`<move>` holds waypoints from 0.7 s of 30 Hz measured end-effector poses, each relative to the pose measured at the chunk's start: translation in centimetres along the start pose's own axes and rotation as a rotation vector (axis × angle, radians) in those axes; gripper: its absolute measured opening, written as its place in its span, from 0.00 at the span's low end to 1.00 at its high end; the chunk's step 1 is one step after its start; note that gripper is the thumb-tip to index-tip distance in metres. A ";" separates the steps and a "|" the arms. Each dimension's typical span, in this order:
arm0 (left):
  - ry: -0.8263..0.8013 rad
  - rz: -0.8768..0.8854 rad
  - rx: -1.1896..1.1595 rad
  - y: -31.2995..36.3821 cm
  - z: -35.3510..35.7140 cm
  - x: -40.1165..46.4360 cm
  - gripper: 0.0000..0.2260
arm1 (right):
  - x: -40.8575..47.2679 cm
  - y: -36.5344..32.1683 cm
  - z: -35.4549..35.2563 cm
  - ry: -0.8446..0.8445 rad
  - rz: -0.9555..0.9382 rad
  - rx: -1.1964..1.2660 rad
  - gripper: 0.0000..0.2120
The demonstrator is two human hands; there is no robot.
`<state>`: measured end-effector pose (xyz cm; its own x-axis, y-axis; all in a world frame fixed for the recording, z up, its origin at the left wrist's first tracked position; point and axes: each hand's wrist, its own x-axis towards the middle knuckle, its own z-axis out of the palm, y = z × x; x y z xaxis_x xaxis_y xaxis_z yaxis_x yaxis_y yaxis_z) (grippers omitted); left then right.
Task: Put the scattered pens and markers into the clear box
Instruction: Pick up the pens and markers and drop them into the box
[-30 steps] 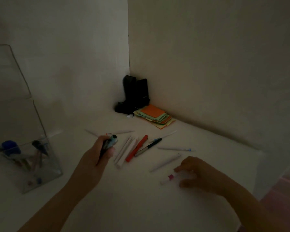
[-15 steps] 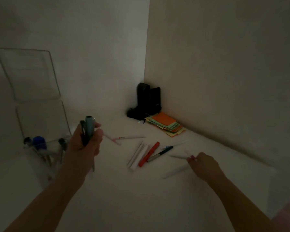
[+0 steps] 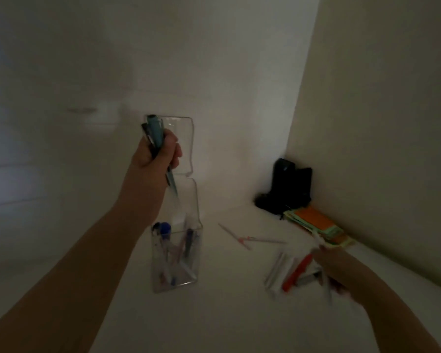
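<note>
The clear box [image 3: 196, 266] stands on the white surface with several pens and markers upright inside it. My left hand [image 3: 155, 151] is raised above the box, closed around a teal pen [image 3: 158, 135] and a dark pen, tips pointing down. My right hand [image 3: 334, 268] is blurred at the right, gripping white pens [image 3: 320, 242]. Beside it lie an orange marker [image 3: 297, 272], white pens [image 3: 278, 272] and a dark marker. Two thin pink-tipped pens [image 3: 250, 239] lie farther back.
A black object [image 3: 288, 187] stands in the corner where the two walls meet. A stack of orange and green paper notes [image 3: 318, 224] lies next to it along the right wall. The scene is dim.
My left hand has risen with its pens to above the clear box. My right hand has lifted white pens off the surface. The view has swung to the left.
</note>
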<state>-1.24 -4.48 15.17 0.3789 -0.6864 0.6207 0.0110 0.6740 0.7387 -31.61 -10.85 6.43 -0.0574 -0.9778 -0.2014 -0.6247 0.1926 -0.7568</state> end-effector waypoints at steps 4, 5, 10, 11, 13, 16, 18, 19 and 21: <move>-0.078 -0.177 0.223 -2.4 -2.0 -0.5 0.10 | -1.8 -9.7 3.8 0.019 -0.330 0.459 0.19; -0.111 -0.235 0.245 -2.9 -2.0 -1.1 0.10 | -2.6 -11.8 4.8 0.001 -0.372 0.570 0.19; -0.150 -0.221 0.364 -3.5 -1.9 -2.6 0.13 | -6.0 -18.1 8.7 -0.004 -0.545 0.617 0.11; -0.132 -0.209 0.398 -3.5 -2.1 -2.6 0.15 | -6.1 -18.6 9.5 0.000 -0.591 0.624 0.11; -0.120 -0.160 0.513 -3.6 -2.7 -2.8 0.15 | -6.0 -18.8 11.1 0.012 -0.655 0.583 0.10; -0.116 -0.088 0.615 -3.9 -3.4 -3.2 0.09 | -5.1 -18.0 13.1 -0.055 -0.623 0.394 0.11; -0.133 -0.047 0.655 -3.9 -3.6 -3.5 0.06 | -4.6 -17.1 13.9 -0.096 -0.598 0.269 0.12; -0.148 -0.020 0.677 -4.0 -3.7 -3.6 0.06 | -4.4 -16.6 14.2 -0.090 -0.615 0.223 0.09; -0.162 0.022 0.721 -4.3 -3.8 -4.0 0.04 | -4.2 -16.1 14.3 -0.028 -0.689 0.179 0.05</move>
<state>0.69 -3.61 8.49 0.2303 -0.7438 0.6275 -0.6269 0.3797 0.6802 -10.23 -8.62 10.56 0.3260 -0.8799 0.3458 -0.3739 -0.4559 -0.8077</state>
